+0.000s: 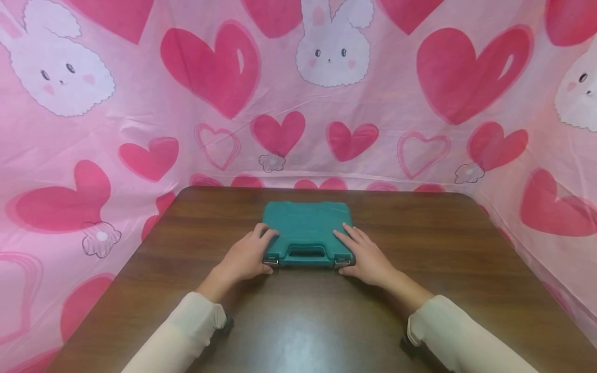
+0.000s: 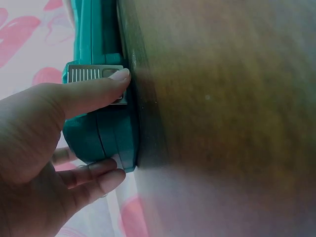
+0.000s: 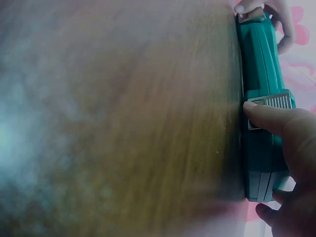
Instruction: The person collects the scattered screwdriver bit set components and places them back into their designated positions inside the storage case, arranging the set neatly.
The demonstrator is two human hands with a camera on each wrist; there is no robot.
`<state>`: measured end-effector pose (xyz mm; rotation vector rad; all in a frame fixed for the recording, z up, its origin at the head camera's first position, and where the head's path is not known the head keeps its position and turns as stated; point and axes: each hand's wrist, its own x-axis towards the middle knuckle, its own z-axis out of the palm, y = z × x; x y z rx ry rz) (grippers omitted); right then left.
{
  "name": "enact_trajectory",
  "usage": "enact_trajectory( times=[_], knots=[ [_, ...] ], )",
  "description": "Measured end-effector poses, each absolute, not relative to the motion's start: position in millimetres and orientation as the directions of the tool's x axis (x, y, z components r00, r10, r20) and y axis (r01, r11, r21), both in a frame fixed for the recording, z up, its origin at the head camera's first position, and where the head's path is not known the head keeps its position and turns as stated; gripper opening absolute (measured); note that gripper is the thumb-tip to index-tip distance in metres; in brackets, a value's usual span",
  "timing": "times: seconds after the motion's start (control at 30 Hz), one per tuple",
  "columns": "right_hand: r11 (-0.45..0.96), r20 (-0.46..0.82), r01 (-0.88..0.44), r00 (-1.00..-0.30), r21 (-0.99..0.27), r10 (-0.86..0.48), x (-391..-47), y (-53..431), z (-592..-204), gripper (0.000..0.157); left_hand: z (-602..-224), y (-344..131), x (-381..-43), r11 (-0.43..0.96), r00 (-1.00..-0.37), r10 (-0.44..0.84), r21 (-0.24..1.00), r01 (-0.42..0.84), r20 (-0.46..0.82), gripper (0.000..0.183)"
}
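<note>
A teal plastic carrying case lies flat on the wooden table, its moulded handle facing me. It is closed, with a metal latch at each front corner. My left hand grips the left front corner; in the left wrist view its thumb lies across the ribbed latch and fingertips touch the case's side. At the right front corner, my right hand holds the case with fingers over the lid. Its thumb presses on the other latch in the right wrist view. The case's contents are hidden.
The brown wooden table reaches back to a pink cloth printed with hearts and rabbits, which hangs behind it and along both sides. The case sits near the table's far edge. Dark bands show at both sleeve cuffs.
</note>
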<state>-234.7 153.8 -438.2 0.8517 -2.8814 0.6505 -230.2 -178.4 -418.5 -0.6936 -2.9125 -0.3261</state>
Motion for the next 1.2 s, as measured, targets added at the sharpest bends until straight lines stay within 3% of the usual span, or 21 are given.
enact_trajectory(
  times=[1.2],
  knots=[
    [0.779, 0.179, -0.530, -0.847, -0.335, -0.500, -233, 151, -428, 0.091, -398, -177, -234, 0.871, -0.898, 0.423, 0.219, 0.439, 0.119, 0.074]
  ],
)
